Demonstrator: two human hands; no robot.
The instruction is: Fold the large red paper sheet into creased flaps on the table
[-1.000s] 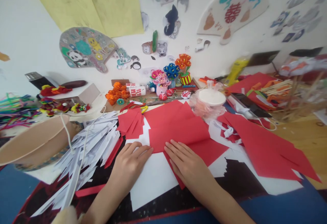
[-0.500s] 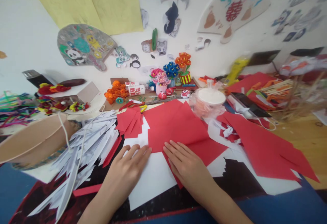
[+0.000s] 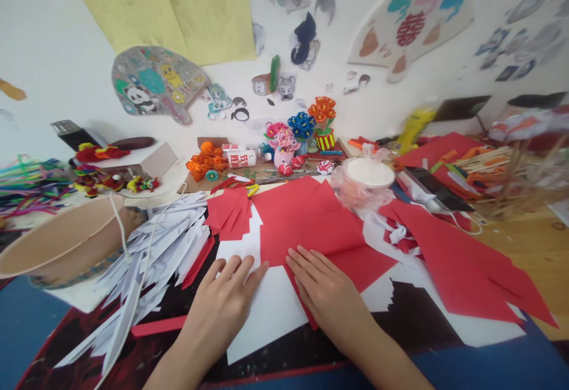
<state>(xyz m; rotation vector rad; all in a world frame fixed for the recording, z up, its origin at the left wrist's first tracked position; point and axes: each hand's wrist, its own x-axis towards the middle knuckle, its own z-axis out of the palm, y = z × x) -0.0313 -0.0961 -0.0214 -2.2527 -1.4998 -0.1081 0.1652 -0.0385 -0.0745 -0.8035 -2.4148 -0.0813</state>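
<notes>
A folded sheet of red paper lies over white paper in the middle of the table. My right hand rests flat on the near edge of the red sheet, fingers stretched out. Just left of the sheet's near corner, my left hand lies with its fingers apart on the white paper, its thumb by the red edge. Neither hand holds anything. Beyond my left hand are several small red paper pieces, with yellow-handled scissors partly hidden beside them.
White paper strips are heaped on the left beside a beige basket. Larger red paper lies on the right. A white-lidded tub and craft flowers stand toward the wall.
My left hand has drawn back slightly from the red sheet's corner, with its thumb more spread. My right hand stays on the red paper. The view has shifted a little.
</notes>
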